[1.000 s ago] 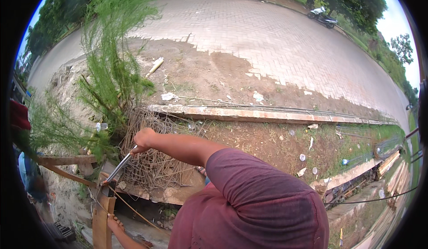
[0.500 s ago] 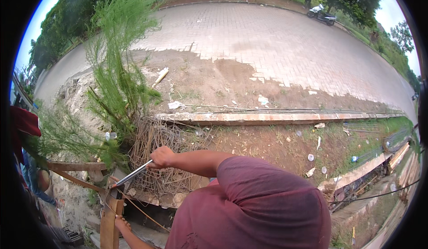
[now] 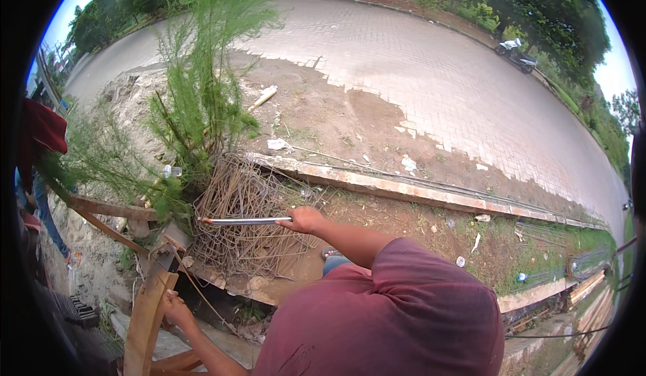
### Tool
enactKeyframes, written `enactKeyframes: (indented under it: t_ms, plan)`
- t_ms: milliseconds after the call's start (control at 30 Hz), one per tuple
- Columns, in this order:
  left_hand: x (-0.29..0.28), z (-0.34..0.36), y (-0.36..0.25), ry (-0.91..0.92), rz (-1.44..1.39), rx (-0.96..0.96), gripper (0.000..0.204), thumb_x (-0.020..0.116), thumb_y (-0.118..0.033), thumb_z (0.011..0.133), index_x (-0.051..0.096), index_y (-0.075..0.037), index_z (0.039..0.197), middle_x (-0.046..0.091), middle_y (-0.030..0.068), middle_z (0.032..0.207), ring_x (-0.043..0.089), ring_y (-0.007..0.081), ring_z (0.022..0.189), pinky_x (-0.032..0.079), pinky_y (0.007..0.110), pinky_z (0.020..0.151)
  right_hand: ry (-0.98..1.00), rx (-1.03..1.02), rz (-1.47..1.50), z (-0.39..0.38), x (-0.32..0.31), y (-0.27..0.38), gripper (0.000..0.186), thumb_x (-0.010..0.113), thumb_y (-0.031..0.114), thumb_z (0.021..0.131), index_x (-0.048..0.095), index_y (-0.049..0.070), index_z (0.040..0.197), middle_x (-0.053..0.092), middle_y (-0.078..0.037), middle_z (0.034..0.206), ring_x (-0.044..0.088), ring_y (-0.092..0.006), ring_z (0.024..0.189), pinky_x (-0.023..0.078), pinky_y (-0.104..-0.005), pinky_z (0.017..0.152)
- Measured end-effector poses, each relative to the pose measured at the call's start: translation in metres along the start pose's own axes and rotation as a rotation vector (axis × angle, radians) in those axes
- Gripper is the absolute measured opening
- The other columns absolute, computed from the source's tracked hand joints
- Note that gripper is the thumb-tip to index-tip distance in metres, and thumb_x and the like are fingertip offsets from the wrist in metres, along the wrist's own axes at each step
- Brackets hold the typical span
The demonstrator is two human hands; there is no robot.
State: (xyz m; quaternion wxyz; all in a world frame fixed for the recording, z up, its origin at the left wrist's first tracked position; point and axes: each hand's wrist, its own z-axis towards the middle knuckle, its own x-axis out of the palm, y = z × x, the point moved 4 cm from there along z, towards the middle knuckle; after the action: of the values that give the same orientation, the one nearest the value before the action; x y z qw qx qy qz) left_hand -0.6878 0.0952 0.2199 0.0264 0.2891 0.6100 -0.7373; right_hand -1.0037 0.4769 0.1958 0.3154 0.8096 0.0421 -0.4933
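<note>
open soil lies right of the right hand, up to the concrete curb; leftward the metal bar juts across tangled rods, the green shrub crowding beyond; a wooden post bars the left hand's left side.

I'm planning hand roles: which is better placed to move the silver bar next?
Right, I'd say: the right hand grips one end of the silver bar; the left hand is apart, by the wooden post.
</note>
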Motion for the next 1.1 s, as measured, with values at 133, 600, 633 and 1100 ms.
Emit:
enactKeyframes:
  t_ms: [133, 600, 633, 1100]
  plan:
    - [0.036, -0.089, -0.058, 0.056, 0.28, 0.233, 0.026, 0.054, -0.024, 0.092, 0.057, -0.001, 0.08, 0.05, 0.0149, 0.063, 0.047, 0.0298, 0.058, 0.04, 0.038, 0.057, 0.151, 0.366, -0.149, -0.024, 0.062, -0.162, 0.064, 0.049, 0.062, 0.082, 0.068, 0.003, 0.098, 0.065, -0.021, 0.101, 0.062, -0.0374, 0.095, 0.049, -0.0463, 0.08]
    - [0.191, -0.177, 0.083, 0.889, 0.455, -0.165, 0.021, 0.057, -0.024, 0.088, 0.061, -0.004, 0.093, 0.063, 0.0196, 0.087, 0.06, 0.0383, 0.084, 0.047, 0.042, 0.072, 0.753, 0.436, -0.244, -0.285, 0.136, -0.518, 0.032, 0.064, 0.031, 0.079, 0.068, 0.003, 0.094, 0.066, -0.013, 0.082, 0.066, -0.027, 0.078, 0.049, -0.0389, 0.068]
    - [0.21, -0.167, 0.071, 0.915, 0.478, -0.113, 0.021, 0.057, -0.024, 0.088, 0.061, -0.005, 0.094, 0.063, 0.0194, 0.088, 0.06, 0.038, 0.085, 0.047, 0.042, 0.073, 0.645, 0.758, 0.011, -0.275, 0.125, -0.48, 0.032, 0.064, 0.032, 0.079, 0.068, 0.002, 0.091, 0.065, -0.014, 0.078, 0.065, -0.0275, 0.075, 0.049, -0.0391, 0.066]
    - [0.425, 0.155, -0.188, 0.336, 0.755, 0.371, 0.061, 0.059, -0.031, 0.088, 0.035, -0.011, 0.14, 0.035, 0.0178, 0.142, 0.035, 0.0354, 0.13, 0.033, 0.052, 0.103, 0.321, 0.591, -0.001, -0.071, -0.03, -0.341, 0.057, 0.055, 0.053, 0.079, 0.067, 0.0, 0.096, 0.065, -0.022, 0.098, 0.062, -0.0369, 0.093, 0.049, -0.0446, 0.079]
